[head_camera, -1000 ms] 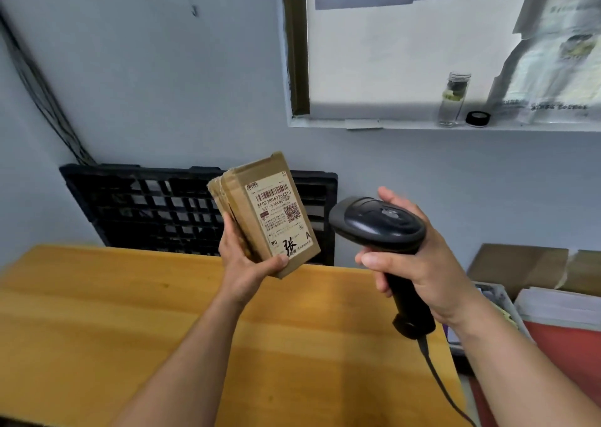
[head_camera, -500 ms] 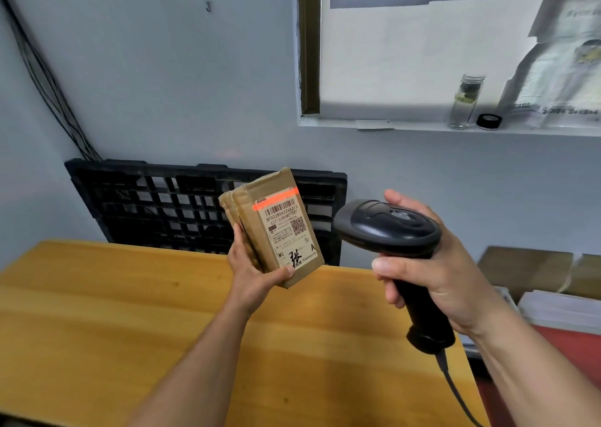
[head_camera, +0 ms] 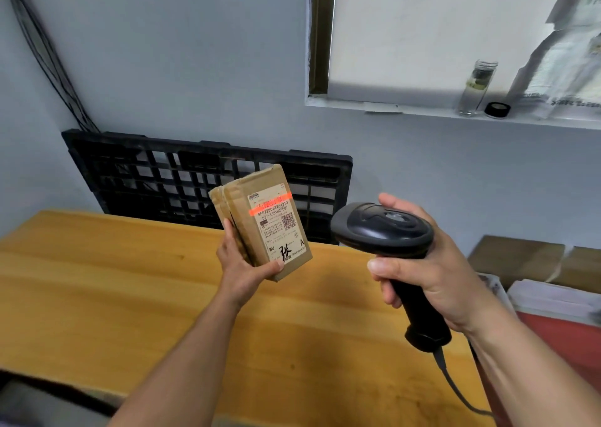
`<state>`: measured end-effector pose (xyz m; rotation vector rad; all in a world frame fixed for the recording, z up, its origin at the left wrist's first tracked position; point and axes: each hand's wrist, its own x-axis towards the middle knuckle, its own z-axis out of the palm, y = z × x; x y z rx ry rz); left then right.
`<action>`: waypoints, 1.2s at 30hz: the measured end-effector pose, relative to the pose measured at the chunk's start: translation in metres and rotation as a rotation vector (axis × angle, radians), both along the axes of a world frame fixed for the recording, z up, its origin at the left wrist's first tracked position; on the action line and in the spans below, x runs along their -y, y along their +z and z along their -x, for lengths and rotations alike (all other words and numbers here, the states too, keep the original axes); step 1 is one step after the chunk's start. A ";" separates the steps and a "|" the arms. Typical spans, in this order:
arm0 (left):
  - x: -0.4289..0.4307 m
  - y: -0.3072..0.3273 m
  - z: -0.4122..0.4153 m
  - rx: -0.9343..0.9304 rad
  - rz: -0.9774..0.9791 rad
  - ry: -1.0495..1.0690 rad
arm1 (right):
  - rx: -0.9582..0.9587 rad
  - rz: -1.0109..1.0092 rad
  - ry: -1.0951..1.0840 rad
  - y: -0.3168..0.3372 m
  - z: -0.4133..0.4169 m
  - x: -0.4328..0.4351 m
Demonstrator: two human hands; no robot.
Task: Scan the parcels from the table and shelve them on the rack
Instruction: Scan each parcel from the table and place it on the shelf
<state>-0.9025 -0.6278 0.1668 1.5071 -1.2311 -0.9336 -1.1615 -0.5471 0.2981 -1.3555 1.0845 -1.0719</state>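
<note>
You're holding the small brown cardboard parcel (head_camera: 240, 199) up in your left hand (head_camera: 242, 270), above the far middle of the yellow wooden table (head_camera: 97, 280) and not touching it. Your thumb is pinching across its bottom near edge and your fingers are wrapping round the back. That's leaving the white shipping label (head_camera: 281, 228) facing you and the scanner.

Your right hand (head_camera: 432, 274) is gripping the black handheld barcode scanner (head_camera: 383, 231) by its handle, just right of the parcel, with the fingers curling round it. I can't tell if a finger is on the trigger, since that side is hidden.

The orange-red scan line (head_camera: 270, 205) is landing across the top of the label, right over the printed barcode, so I'd say you're mid-scan.

To do this bit well:
- Make sure the line is crossing every bar end to end.
- Hold both wrists quiet till it reads.
- Your thumb is sitting near the label's bottom but clear of the code, which is fine.
- If nothing's registering, try tilting the parcel a touch to lose any glare.

Pose-wise, both forearms are reaching forward from the near edge. The left wrist is cocking the parcel so its top is leaning left. The scanner head is pointing left at it, with the grey cable (head_camera: 455, 391) hanging off the butt toward the near right.

The rack isn't showing anywhere, so shelving is what's left.
</note>
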 end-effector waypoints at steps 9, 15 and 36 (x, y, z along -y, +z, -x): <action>-0.046 0.000 -0.014 -0.001 -0.010 0.101 | 0.037 -0.011 0.118 -0.011 -0.003 -0.008; -0.090 0.013 -0.027 -0.017 -0.063 0.166 | 0.039 0.004 0.215 -0.015 -0.018 -0.003; -0.312 0.027 -0.100 -0.259 0.102 0.560 | 0.018 0.129 0.655 -0.041 -0.166 -0.106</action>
